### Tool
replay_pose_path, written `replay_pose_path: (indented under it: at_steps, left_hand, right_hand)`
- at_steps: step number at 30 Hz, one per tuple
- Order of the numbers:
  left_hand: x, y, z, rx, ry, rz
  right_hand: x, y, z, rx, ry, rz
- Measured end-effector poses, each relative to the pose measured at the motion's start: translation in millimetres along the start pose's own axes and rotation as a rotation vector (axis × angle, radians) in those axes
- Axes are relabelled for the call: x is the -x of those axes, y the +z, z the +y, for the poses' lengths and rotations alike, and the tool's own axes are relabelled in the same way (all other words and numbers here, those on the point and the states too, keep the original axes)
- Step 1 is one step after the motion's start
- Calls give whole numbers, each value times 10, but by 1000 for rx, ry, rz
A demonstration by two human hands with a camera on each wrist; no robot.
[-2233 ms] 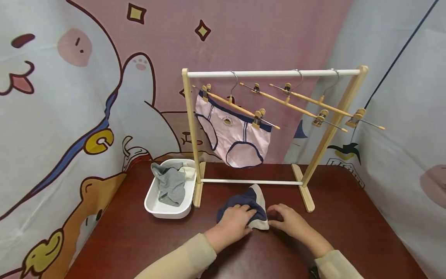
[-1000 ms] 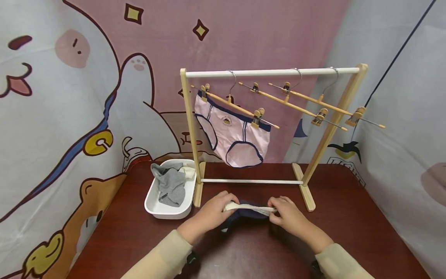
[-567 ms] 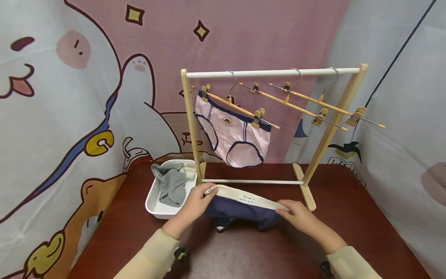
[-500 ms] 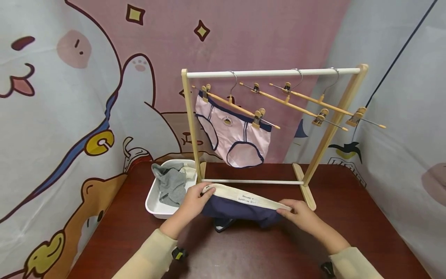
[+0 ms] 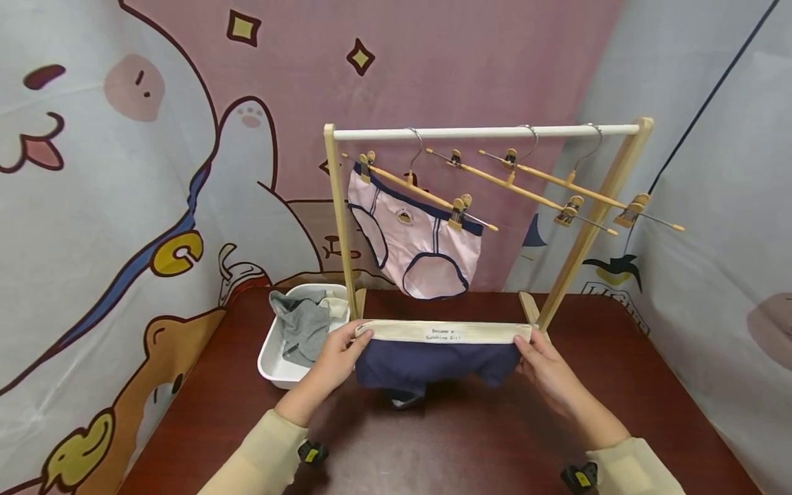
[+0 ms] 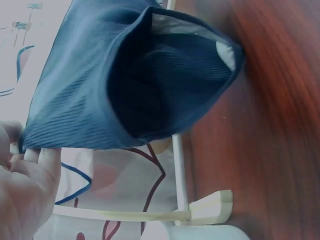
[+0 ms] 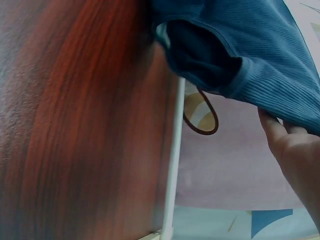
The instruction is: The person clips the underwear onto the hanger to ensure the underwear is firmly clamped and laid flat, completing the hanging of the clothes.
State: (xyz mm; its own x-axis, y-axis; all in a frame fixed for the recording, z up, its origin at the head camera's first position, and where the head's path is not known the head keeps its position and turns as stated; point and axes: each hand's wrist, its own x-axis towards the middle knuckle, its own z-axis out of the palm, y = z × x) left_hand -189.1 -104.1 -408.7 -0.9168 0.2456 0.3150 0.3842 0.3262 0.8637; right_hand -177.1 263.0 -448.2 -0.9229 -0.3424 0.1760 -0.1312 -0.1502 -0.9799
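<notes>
The navy garment (image 5: 433,363) is now drawn out straight between the person's two hands. Half a second ago its cream waistband (image 5: 399,331) sloped down toward the right hand (image 5: 549,372); that hand has since risen, so the band runs level and taut, with its lettering facing the person. A couple of seconds back the garment lay bunched on the tabletop (image 5: 433,447) under the left hand (image 5: 337,354). The change seems to mean that, for the work in hand, the crumpled cloth has become an evened-out piece with its top edge squared, which should make it easier to manage.

The left hand pinches one end of the waistband, thumb to the front, and the right hand pinches the other end in the same way; the hands are well apart, with the band stretched from one to the other. The navy cloth hangs below and between them, a leg opening gaping in the left wrist view. Whether its lowest fold touches the tabletop cannot be told.

Just beyond the left hand stands the white basin (image 5: 281,379) holding a grey cloth (image 5: 304,326). Beyond and above both hands, the pink briefs (image 5: 427,237) hang from the wooden rack (image 5: 338,220).
</notes>
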Motion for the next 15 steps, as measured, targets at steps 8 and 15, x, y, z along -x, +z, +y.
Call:
replay_pose_path:
  at_steps: [8,15]
  left_hand:
    - [-55,-35,-136,104,-3,-26]
    - [-74,-52,-150,158,-34,-34]
  right_hand:
    - [-1,59,-191,96,-8,123]
    - [-18,100,-278,254,7,177]
